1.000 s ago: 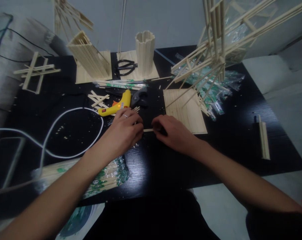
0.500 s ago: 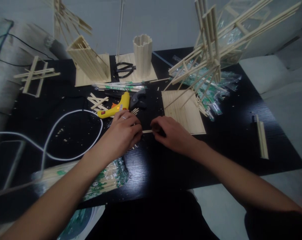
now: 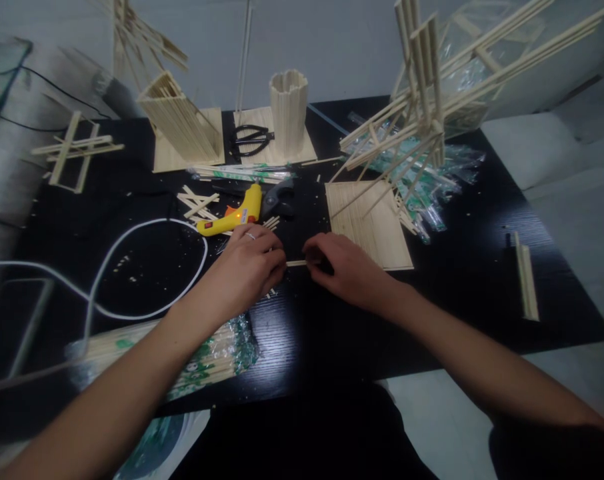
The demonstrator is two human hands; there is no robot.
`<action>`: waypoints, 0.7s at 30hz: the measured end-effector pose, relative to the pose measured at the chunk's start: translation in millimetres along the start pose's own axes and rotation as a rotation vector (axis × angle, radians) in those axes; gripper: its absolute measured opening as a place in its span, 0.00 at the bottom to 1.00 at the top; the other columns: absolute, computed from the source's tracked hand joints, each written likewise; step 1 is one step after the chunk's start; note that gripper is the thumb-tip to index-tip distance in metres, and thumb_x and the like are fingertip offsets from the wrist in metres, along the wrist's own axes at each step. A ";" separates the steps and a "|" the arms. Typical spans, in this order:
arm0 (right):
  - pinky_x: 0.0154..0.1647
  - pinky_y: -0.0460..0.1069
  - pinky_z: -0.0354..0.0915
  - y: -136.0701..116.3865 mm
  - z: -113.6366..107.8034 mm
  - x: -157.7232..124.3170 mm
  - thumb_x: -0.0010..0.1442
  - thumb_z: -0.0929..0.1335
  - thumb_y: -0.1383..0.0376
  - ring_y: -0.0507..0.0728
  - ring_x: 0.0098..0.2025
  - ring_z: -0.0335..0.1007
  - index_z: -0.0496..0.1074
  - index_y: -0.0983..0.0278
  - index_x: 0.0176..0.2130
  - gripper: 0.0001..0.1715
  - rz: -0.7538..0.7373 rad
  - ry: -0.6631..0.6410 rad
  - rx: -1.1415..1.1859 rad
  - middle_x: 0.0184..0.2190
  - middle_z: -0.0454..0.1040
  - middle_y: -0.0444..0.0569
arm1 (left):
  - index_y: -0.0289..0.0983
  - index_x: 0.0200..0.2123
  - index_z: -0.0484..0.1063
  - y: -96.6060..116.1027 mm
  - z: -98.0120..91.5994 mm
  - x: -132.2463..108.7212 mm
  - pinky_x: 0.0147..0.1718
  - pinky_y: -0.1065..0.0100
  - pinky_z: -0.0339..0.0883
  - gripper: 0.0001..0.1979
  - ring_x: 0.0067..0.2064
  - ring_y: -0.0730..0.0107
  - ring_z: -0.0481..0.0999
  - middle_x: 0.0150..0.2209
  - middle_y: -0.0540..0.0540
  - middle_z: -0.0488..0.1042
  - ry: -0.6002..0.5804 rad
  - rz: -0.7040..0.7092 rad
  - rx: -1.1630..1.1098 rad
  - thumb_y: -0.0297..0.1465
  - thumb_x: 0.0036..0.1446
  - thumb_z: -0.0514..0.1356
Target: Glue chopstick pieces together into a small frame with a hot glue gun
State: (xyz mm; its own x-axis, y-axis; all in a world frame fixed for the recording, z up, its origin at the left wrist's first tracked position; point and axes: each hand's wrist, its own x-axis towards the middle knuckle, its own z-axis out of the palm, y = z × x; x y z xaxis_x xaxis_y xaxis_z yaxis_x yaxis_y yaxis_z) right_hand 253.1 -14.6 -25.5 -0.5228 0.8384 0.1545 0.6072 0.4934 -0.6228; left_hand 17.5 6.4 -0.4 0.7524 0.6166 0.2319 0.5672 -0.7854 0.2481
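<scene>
Wooden stick [image 3: 296, 263]: short, pale, lying level at centre frame just above the black table [image 3: 332, 333], spanning the gap between both hands.
Left hand [image 3: 247, 263]: fingers curled together, pinched on the stick's left end; ring [image 3: 251, 235] on one finger.
Right hand [image 3: 345, 267]: fingers bent and closed on the stick's right end, the end itself hidden beneath them.
Yellow glue gun [image 3: 231, 215]: lying flat just above the left hand, near a black cutter [image 3: 277, 197].
White cable [image 3: 147, 230]: looped across the left centre.
Flat stick panel [image 3: 369, 223]: just right of and above the right hand.
Tall stick framework [image 3: 422, 113]: upper right, rising over the panel.
Stick cylinder [image 3: 289, 110] and scissors [image 3: 252, 139]: top centre, on a pale board.
Wedge-shaped stick model [image 3: 182, 120]: upper left.
Wrapped stick packets [image 3: 202, 360]: lower left, under the left forearm.
</scene>
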 end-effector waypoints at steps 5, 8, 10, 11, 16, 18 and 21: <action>0.45 0.53 0.64 -0.5 0.9 0.2 0.61 0.69 0.74 0.59 0.39 0.70 0.68 0.63 0.44 0.12 0.001 0.014 0.008 0.37 0.75 0.49 | 0.35 0.35 0.80 -0.5 -0.3 0.3 0.50 0.53 0.65 0.10 0.46 0.56 0.74 0.39 0.43 0.79 -0.009 0.015 -0.023 0.27 0.67 0.60; 0.44 0.53 0.64 -0.3 0.7 0.3 0.61 0.69 0.74 0.59 0.39 0.70 0.69 0.64 0.44 0.12 -0.006 0.015 0.002 0.37 0.75 0.49 | 0.34 0.35 0.80 -0.4 -0.6 0.9 0.49 0.53 0.66 0.10 0.46 0.55 0.74 0.39 0.43 0.79 -0.008 0.015 -0.030 0.28 0.67 0.60; 0.44 0.53 0.64 -0.1 0.5 0.2 0.61 0.69 0.74 0.59 0.39 0.70 0.68 0.64 0.44 0.12 -0.008 0.016 -0.001 0.37 0.75 0.49 | 0.34 0.35 0.80 -0.4 -0.5 1.1 0.48 0.53 0.66 0.10 0.46 0.55 0.74 0.39 0.43 0.79 -0.008 0.014 -0.035 0.28 0.67 0.60; 0.44 0.52 0.64 -0.1 0.4 0.2 0.61 0.69 0.74 0.59 0.39 0.70 0.68 0.64 0.44 0.12 -0.007 0.015 0.000 0.37 0.75 0.49 | 0.34 0.34 0.80 -0.4 -0.4 1.2 0.48 0.53 0.66 0.10 0.45 0.55 0.74 0.38 0.43 0.79 -0.007 0.014 -0.039 0.28 0.67 0.60; 0.44 0.53 0.64 -0.8 -0.4 0.0 0.61 0.68 0.74 0.59 0.39 0.70 0.68 0.62 0.44 0.11 0.007 0.008 0.008 0.37 0.75 0.49 | 0.34 0.35 0.80 -0.2 0.5 1.1 0.47 0.53 0.66 0.10 0.44 0.56 0.74 0.38 0.43 0.78 -0.013 0.012 -0.051 0.28 0.68 0.59; 0.44 0.53 0.63 -0.7 -0.2 0.1 0.61 0.68 0.74 0.59 0.39 0.70 0.68 0.62 0.44 0.11 0.001 0.006 0.010 0.37 0.76 0.49 | 0.34 0.35 0.80 -0.1 0.6 0.9 0.47 0.53 0.66 0.10 0.44 0.55 0.74 0.38 0.43 0.78 -0.019 0.010 -0.046 0.28 0.68 0.59; 0.44 0.53 0.63 0.3 0.6 0.3 0.61 0.69 0.74 0.59 0.39 0.70 0.68 0.63 0.44 0.12 -0.008 0.012 0.014 0.37 0.75 0.49 | 0.34 0.34 0.80 -0.3 0.3 1.0 0.47 0.52 0.67 0.10 0.44 0.55 0.74 0.38 0.43 0.78 -0.022 0.008 -0.039 0.28 0.67 0.60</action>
State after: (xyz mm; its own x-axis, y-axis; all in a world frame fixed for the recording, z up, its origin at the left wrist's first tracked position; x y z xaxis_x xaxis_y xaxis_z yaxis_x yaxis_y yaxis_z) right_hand 252.7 -14.3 -26.2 -0.5204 0.8371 0.1685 0.5946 0.4969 -0.6321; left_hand 18.2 7.2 -0.5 0.7643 0.6087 0.2128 0.5480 -0.7871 0.2831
